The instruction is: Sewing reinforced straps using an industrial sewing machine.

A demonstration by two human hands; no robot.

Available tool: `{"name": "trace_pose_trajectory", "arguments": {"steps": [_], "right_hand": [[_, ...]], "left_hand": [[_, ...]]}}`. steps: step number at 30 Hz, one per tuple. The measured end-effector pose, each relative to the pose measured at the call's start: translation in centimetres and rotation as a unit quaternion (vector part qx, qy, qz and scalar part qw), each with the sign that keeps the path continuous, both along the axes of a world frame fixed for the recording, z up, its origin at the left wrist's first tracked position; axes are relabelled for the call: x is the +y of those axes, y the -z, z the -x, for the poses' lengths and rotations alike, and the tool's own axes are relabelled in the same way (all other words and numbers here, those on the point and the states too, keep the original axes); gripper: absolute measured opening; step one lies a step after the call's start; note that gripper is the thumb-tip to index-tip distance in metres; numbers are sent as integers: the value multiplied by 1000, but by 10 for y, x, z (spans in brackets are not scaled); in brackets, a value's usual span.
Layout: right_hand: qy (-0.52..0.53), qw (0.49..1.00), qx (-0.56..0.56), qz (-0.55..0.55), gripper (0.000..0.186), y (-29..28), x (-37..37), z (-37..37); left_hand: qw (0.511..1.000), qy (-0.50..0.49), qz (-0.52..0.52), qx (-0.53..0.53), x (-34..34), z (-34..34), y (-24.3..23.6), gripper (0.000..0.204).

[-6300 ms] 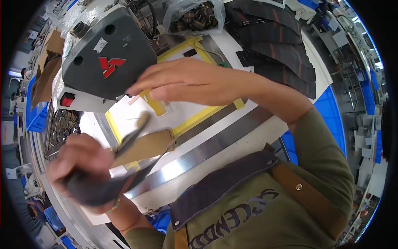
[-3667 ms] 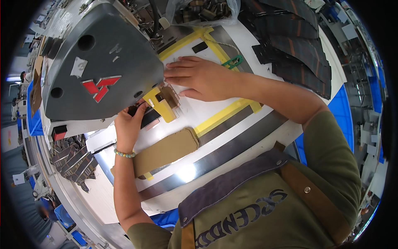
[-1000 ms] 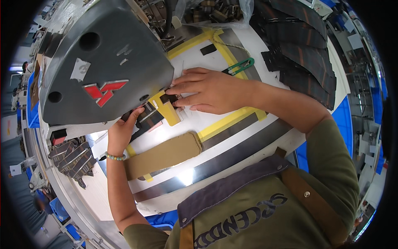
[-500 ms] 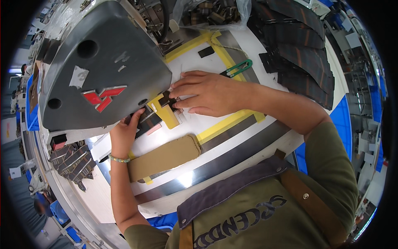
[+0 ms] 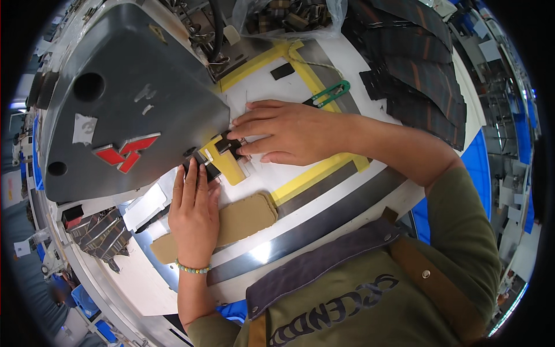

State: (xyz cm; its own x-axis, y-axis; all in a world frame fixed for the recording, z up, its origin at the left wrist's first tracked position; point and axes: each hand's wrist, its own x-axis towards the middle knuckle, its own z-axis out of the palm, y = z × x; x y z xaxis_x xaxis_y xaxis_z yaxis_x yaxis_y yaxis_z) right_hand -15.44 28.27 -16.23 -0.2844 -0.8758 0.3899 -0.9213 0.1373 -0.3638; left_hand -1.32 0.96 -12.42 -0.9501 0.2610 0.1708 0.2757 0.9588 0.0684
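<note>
My left hand (image 5: pixel 195 211) lies flat, fingers stretched forward and tips on a dark fabric piece (image 5: pixel 211 169) beside the sewing machine. My right hand (image 5: pixel 289 132) is spread palm down on the white work surface, its fingertips at a small black piece (image 5: pixel 232 144). Between the two hands sits a yellow guide block (image 5: pixel 231 168), close against the grey sewing machine head (image 5: pixel 124 110). The machine's overhang hides the needle area and part of the dark fabric. Neither hand grips anything that I can see.
A brown cardboard-like pad (image 5: pixel 248 217) lies partly under my left hand. Green-handled thread snips (image 5: pixel 332 93) rest beyond my right wrist. Dark plaid fabric panels (image 5: pixel 416 63) overlap at the far right. Behind stands a clear bag of plaid pieces (image 5: pixel 292 20); striped strips (image 5: pixel 103 234) lie at left.
My left hand has moved right and nearer; its fingers now stretch flat onto the fabric instead of curling at its left end. My right hand has barely moved. The machine head appears farther left.
</note>
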Motion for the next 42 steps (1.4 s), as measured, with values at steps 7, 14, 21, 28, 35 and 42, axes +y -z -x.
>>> {"name": "trace_pose_trajectory", "arguments": {"steps": [7, 14, 21, 28, 35, 42], "right_hand": [[-11, 1000, -10, -11, 36, -1, 1, 3], [2, 999, 32, -18, 32, -4, -3, 0], [2, 1000, 21, -14, 30, -5, 1, -1], [2, 999, 26, -30, 30, -6, 0, -1], [19, 999, 34, -25, 30, -4, -1, -4], [15, 999, 6, -42, 35, -10, -2, -4]], "left_hand": [[1000, 13, 3, 12, -3, 2, 1, 47], [1000, 10, 18, 8, -5, 1, 0, 49], [1000, 13, 18, 8, -5, 2, 2, 50], [1000, 10, 25, 11, -4, 1, 1, 51], [1000, 10, 18, 12, -5, 1, 3, 53], [1000, 13, 19, 16, -7, 1, 4, 53]]}}
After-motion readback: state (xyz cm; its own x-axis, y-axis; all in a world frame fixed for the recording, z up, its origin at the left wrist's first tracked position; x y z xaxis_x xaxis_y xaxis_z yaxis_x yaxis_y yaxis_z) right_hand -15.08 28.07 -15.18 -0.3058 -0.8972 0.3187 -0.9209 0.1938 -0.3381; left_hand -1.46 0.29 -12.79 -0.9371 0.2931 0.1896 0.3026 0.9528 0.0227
